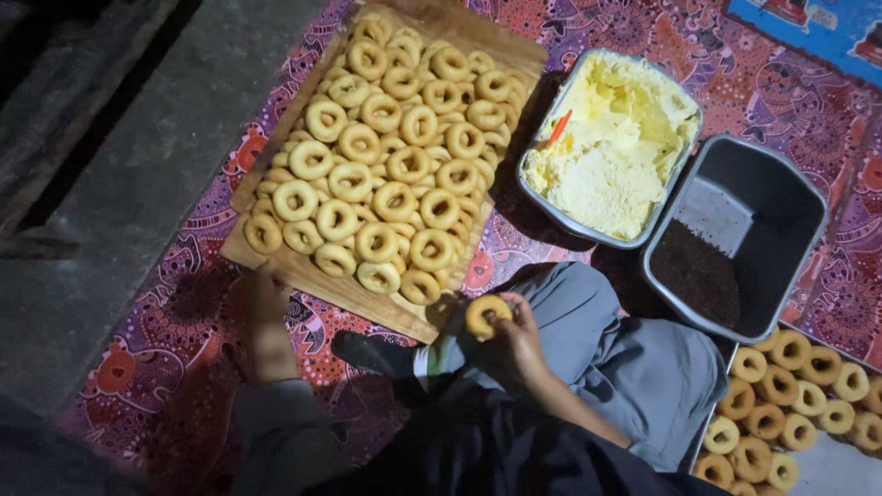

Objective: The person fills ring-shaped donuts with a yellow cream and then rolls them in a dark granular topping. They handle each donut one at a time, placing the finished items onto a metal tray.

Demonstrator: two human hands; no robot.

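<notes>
My right hand (514,335) holds one pale dough ring (484,315) just off the near corner of a wooden board (340,292). The board carries several rows of piled dough rings (390,152). My left hand (262,321) rests in shadow on the patterned mat (175,349), touching the board's near left edge, with nothing visible in it. My grey trouser leg (634,358) lies bent across the mat below the trays.
A metal tray of yellow dough (611,147) with an orange tool in it stands right of the board. A dark metal tray (744,230) holds some brown granules. More rings fill a tray (790,413) at bottom right. A grey concrete step (129,174) runs along the left.
</notes>
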